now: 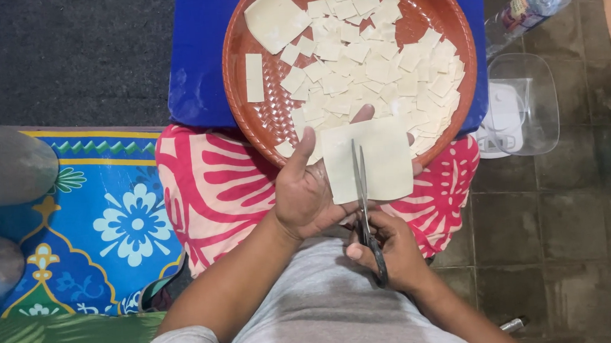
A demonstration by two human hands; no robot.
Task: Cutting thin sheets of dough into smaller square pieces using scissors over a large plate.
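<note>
— What are the hands doing?

— The left hand (307, 196) pinches a pale square dough sheet (368, 159) by its left edge, thumb on top. The right hand (388, 251) is closed around the handles of scissors (364, 203), whose blades run up through the sheet's middle.

— And beyond them?

— The sheet overlaps the near rim of a round brown tray (244, 90) heaped with small cut dough squares (370, 69). The tray lies on a blue board (196, 58), with a plastic bottle (532, 2) past its right edge.

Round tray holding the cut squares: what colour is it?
Reddish-brown tray, seen in the head view.
</note>
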